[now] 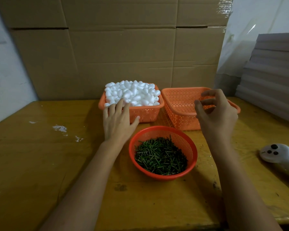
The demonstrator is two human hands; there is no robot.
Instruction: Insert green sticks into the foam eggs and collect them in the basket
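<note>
the left hand (118, 120) lies flat with its fingers straight and spread, the palm against the near wall of the left orange basket (148, 112) and the fingertips reaching over the rim to touch the foam eggs (133, 93). the eggs are heaped above that basket's rim. the right hand (217, 112) hovers over the near right corner of the right orange basket (178, 104), its fingers loosely curled, thumb and fingertips apart, with nothing seen between them. that basket shows only its perforated floor and walls, and it sits tilted, just beside the egg basket.

nearer the person, between the two forearms, stands a round red basket (193, 154) holding a pile of green sticks (160, 157). its far rim is close to both orange baskets.

all three stand on a yellow wooden table (40, 164). a broad stretch of wood lies left of the left arm, marked with white flecks (60, 128). cardboard boxes (115, 47) wall off the far edge just behind the baskets. a white handheld device (277, 155) lies near the right edge, below a stack of grey sheets (274, 72).
</note>
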